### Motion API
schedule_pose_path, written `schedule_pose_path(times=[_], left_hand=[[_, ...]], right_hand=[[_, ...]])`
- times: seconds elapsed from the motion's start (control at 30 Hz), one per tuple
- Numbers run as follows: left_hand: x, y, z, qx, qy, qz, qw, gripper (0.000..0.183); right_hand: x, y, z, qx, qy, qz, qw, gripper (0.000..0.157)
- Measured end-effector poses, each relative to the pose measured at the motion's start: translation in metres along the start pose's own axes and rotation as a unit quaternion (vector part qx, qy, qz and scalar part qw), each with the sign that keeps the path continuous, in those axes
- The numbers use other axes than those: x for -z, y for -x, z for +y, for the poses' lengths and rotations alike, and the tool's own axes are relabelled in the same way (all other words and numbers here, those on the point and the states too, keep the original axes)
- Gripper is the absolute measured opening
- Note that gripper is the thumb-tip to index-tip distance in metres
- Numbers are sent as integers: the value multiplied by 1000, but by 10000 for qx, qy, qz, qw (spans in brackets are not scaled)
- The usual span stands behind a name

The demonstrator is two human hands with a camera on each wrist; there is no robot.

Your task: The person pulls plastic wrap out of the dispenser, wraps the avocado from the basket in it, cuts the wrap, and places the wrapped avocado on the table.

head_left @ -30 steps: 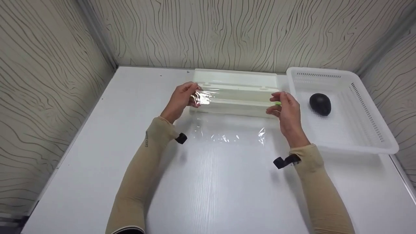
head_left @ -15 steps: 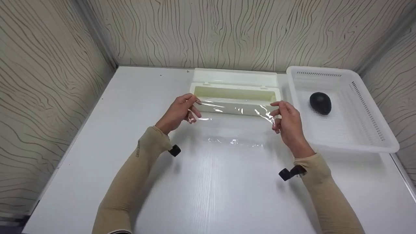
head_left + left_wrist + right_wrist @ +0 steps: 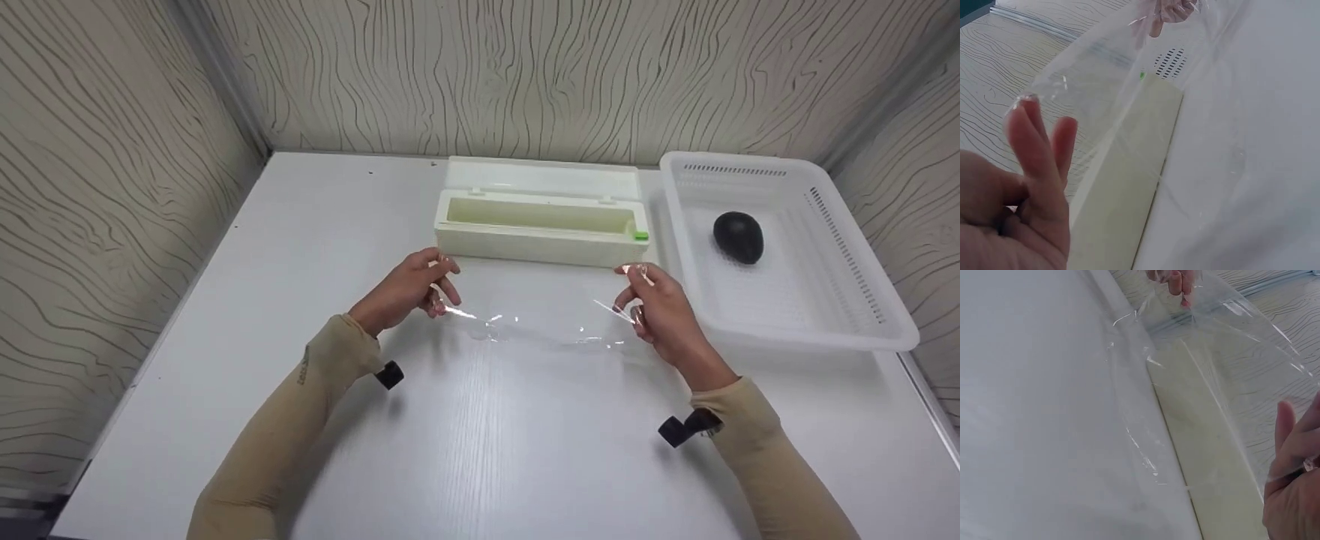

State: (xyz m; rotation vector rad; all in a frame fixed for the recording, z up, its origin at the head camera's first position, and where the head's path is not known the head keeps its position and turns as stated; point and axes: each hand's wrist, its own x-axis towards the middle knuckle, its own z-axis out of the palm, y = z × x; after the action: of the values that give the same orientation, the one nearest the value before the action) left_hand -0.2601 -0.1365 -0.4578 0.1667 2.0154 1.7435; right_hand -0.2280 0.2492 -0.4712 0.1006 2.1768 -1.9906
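A sheet of clear plastic wrap (image 3: 491, 326) spans the space between both hands, over the white table. My left hand (image 3: 409, 289) pinches its left edge, and the film clings to the fingertips in the left wrist view. At the opposite edge my right hand (image 3: 664, 311) pinches the wrap between thumb and fingers. Just beyond the hands stands a cream wrap dispenser box (image 3: 540, 246), its lid (image 3: 544, 178) swung open toward the back wall. A green slider (image 3: 641, 235) sits at the box's right end. Through the film, the box's pale front (image 3: 1123, 180) shows in the left wrist view.
A white plastic basket (image 3: 795, 341) stands on the right of the table. Inside it lies a dark, egg-shaped fruit (image 3: 739, 237) that looks like an avocado. Wood-patterned walls (image 3: 555, 82) enclose the table at the back and sides.
Both hands have drawn the plastic wrap back from over the dispenser box, toward the person. The open box and its green slider now show fully. Basket and fruit have not moved.
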Motion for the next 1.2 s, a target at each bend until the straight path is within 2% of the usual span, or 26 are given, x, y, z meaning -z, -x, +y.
schedule_pose_path(times=[0.1, 0.23, 0.3, 0.4, 0.53, 0.6, 0.67, 0.73, 0.83, 1.0, 1.2], left_hand=[[-1, 6, -5, 100, -30, -208, 9997, 33], [-3, 15, -9, 79, -274, -780, 9965, 46], [-4, 19, -11, 16, -526, -1142, 9921, 49], [-5, 24, -15, -147, -948, -1652, 9816, 44], [-4, 30, -21, -467, -1256, -2235, 9654, 36], [-3, 33, -24, -559, -1230, -2505, 9586, 35], [-1, 35, -27, -510, -1092, -2699, 9553, 32], [1, 38, -30, -305, -916, -2817, 9546, 31], [2, 40, -33, 62, -785, -2837, 9557, 27], [3, 43, -38, 436, -996, -2876, 9516, 27], [4, 45, -47, 797, -1332, -2891, 9446, 21]], right_hand=[[1, 5, 7, -94, -29, -97, 9999, 35], [2, 12, 14, -170, 26, -336, 9993, 43], [4, 15, 18, -206, 50, -609, 9979, 43], [8, 19, 22, -118, 156, -1225, 9923, 40], [16, 25, 26, 329, 717, -2204, 9722, 39], [21, 29, 28, 587, 1081, -2604, 9576, 35], [25, 32, 29, 788, 1350, -2944, 9428, 30], [29, 34, 31, 908, 1440, -3249, 9303, 26], [33, 37, 35, 883, 1267, -3632, 9188, 26], [36, 41, 41, 429, 1085, -3953, 9111, 32], [39, 44, 50, -173, 1267, -4015, 9069, 41]])
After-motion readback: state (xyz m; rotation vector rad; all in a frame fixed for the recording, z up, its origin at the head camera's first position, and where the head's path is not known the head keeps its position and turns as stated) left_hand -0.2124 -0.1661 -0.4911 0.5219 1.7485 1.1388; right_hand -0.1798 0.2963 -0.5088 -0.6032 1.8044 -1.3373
